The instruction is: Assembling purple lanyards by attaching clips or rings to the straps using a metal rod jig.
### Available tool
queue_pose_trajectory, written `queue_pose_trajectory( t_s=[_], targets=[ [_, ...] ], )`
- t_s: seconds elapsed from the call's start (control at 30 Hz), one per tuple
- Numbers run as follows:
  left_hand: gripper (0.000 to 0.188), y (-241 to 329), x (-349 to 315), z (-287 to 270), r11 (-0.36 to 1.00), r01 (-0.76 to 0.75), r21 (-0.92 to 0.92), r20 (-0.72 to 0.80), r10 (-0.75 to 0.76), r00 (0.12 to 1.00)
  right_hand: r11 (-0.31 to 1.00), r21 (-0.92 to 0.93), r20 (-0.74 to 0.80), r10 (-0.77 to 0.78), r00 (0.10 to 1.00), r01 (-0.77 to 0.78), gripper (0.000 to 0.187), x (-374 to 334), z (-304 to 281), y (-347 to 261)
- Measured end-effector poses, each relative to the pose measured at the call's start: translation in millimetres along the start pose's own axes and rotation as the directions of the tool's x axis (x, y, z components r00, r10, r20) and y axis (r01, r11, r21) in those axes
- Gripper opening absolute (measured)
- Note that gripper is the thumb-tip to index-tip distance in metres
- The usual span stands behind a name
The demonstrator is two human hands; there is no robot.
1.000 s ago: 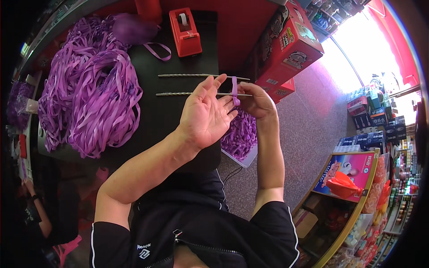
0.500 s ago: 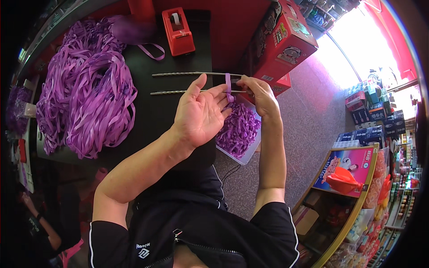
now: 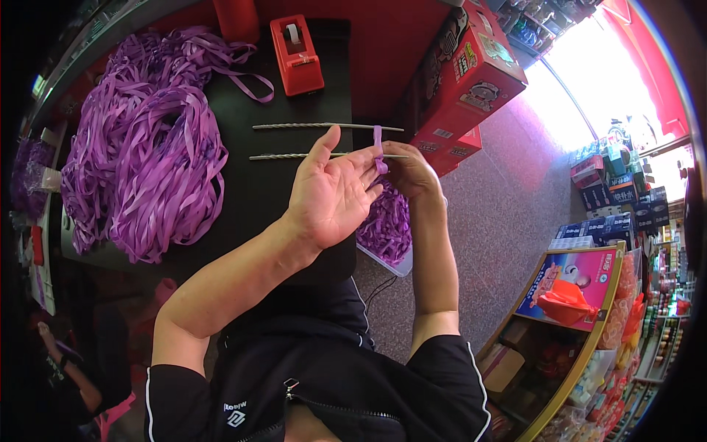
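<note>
Two long metal rods with spiral shafts, like drill bits, lie parallel and stick out past the right edge of the black table; one is the far rod [image 3: 294, 126], the other the near rod [image 3: 276, 156]. A purple ribbon [image 3: 378, 140] is wrapped across both near their right ends. My left hand [image 3: 328, 195] is palm up, thumb raised, its outstretched fingers reaching to the ribbon below the near rod. From the right, my right hand [image 3: 416, 175] has its fingers bent closed at the ribbon's near end; the fingertips are partly hidden.
A big heap of purple ribbon [image 3: 158, 169] covers the table's left side. Behind the rods stands a red tape dispenser [image 3: 298, 62]. Below the table's right edge, a pale tray [image 3: 401, 271] holds purple ribbon pieces. Red boxes [image 3: 479, 74] stand at the far right. Another person's arm [image 3: 77, 379] shows lower left.
My right hand has come nearer and slightly left, from beside the rods' ends to the ribbon's near end. Far back, a blurred purple shape over the heap is gone.
</note>
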State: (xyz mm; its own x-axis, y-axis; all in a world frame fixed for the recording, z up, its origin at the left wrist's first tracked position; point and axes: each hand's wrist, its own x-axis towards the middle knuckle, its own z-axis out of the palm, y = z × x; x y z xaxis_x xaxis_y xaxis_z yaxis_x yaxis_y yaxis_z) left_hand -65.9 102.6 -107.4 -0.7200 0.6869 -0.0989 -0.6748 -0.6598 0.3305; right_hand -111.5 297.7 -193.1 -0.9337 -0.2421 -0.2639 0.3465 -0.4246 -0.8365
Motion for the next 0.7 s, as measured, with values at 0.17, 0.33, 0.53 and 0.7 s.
queue_pose_trajectory(
  t_s=[0.17, 0.33, 0.53, 0.7],
  targets=[
    [0.089, -0.3, -0.3, 0.5, 1.0, -0.012, -0.021, -0.032, 0.011, 0.999, 0.976, 0.213, 0.168, 0.021, 0.986, -0.057, 0.013, 18.2, 5.5, 16.1],
    [0.079, -1.5, -0.3, -1.0, 0.998, -0.034, -0.052, -0.06, 0.031, 0.998, 0.86, 0.486, 0.359, -0.032, 0.933, -0.157, 0.015, 26.0, 10.3, 27.2],
    [0.064, -2.1, -1.0, 0.4, 0.985, -0.083, -0.151, -0.086, 0.07, 0.994, 0.816, 0.563, 0.283, -0.043, 0.958, -0.13, 0.015, 23.0, 19.6, 32.9],
    [0.056, -0.7, -1.7, -2.1, 0.985, -0.083, -0.153, -0.067, 0.074, 0.995, 0.931, 0.338, 0.27, 0.041, 0.962, -0.135, 0.014, 21.7, 22.2, 24.9]
  ],
)
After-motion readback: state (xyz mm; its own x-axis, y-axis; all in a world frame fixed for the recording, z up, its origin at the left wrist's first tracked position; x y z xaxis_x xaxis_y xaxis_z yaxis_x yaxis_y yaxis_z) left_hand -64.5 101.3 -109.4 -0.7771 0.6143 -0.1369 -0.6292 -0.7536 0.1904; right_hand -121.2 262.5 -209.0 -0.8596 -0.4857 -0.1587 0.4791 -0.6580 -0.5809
